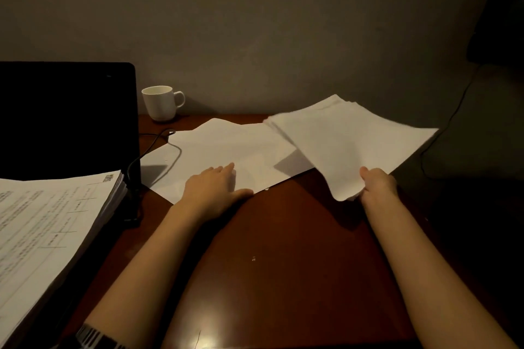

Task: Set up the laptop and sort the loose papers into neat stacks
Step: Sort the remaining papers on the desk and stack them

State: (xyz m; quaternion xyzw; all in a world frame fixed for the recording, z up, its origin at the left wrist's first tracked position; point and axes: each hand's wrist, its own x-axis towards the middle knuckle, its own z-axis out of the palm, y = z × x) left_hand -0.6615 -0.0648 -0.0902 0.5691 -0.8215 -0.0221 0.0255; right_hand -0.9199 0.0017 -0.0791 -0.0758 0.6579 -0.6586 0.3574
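Blank white sheets (226, 147) lie spread across the back of the dark wooden desk (283, 235). My left hand (212, 190) rests flat on their near edge, fingers straight. My right hand (378, 183) pinches the near corner of a bundle of white papers (348, 139), lifted and tilted above the desk at the right. An open black laptop (65, 119) stands at the left with its screen dark. A thick stack of printed papers (48, 229) lies in front of the screen, hiding the keyboard.
A white mug (160, 102) stands by the wall behind the sheets. A black cable (153, 144) runs from the laptop's right side over the desk. Another thin cable (450, 119) hangs past the desk's right edge. A grey wall rises behind.
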